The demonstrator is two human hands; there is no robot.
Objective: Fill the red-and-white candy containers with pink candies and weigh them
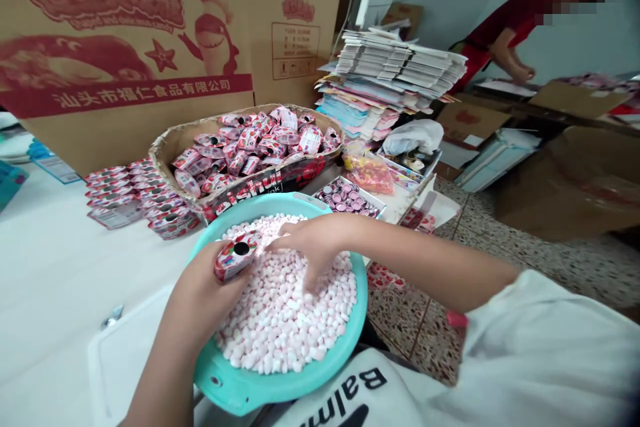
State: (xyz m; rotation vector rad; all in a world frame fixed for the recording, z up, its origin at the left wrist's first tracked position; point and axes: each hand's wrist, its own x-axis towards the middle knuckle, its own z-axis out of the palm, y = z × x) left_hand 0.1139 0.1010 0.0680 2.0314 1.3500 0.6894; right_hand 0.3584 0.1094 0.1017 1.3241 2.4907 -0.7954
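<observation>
Left hand (207, 287) is gripping a printed box (230, 263) mid-frame; right hand (315, 240) is resting, fingers loosely spread, in pale candies (280, 327). Sloppy scooping could be flinging some over the basin (285, 387) rim imo.

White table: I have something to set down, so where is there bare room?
The white table has a broad bare patch left of the teal basin, between the rows of small boxes and the white panel. Beyond the basin it is crowded: the cardboard tray and round pink pieces sit close together.
</observation>
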